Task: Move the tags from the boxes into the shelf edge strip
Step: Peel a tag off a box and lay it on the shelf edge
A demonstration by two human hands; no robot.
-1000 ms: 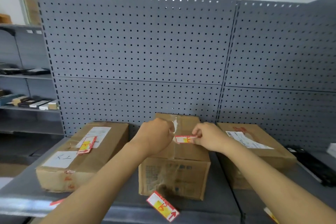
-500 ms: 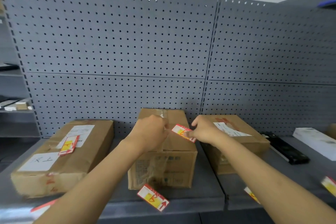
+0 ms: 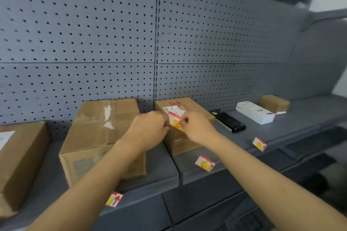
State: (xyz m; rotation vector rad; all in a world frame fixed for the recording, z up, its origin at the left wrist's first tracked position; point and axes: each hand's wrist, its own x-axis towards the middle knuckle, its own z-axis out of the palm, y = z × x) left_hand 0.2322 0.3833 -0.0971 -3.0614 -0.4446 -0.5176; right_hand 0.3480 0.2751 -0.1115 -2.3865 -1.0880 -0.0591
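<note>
Both hands are pinching one small rectangular paper tag, red-bordered with a yellow panel: the left hand is gripping its left edge and the right hand its right edge, holding it above a taped cardboard box. A larger creased cardboard box is sitting just to the left on the smooth grey metal shelf. Three similar tags are standing along the shelf's front edge, before a perforated pegboard panel.

Matt grey perforated metal backboard, brown cardboard boxes w/ glossy tape, paper tags.
</note>
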